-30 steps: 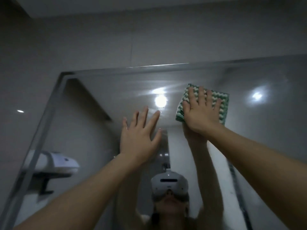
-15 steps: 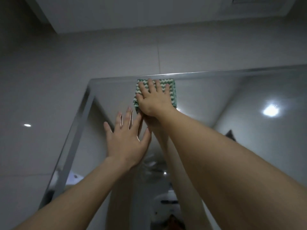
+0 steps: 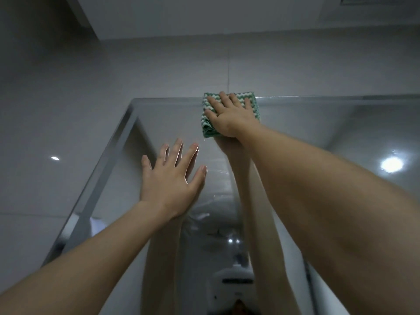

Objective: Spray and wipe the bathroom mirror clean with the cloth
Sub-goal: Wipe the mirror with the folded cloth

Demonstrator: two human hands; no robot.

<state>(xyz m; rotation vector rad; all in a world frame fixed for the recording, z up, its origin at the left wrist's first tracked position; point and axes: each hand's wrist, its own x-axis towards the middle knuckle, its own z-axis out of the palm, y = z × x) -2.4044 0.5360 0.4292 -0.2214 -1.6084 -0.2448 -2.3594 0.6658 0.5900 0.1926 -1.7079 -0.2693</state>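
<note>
- My right hand (image 3: 231,117) presses flat on the cloth (image 3: 207,123), pinning it against the mirror (image 3: 318,123) at its top edge to wipe.
- My left hand (image 3: 170,178), fingers spread and holding nothing, braces on the glass below-left of it for balance.

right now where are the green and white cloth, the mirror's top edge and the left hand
green and white woven cloth (image 3: 246,97): head view, bare upper right corner above the fingers.
mirror's bevelled top edge (image 3: 329,97): head view, bright strip right of the cloth.
left hand (image 3: 169,180): head view, back of the open hand.
</note>
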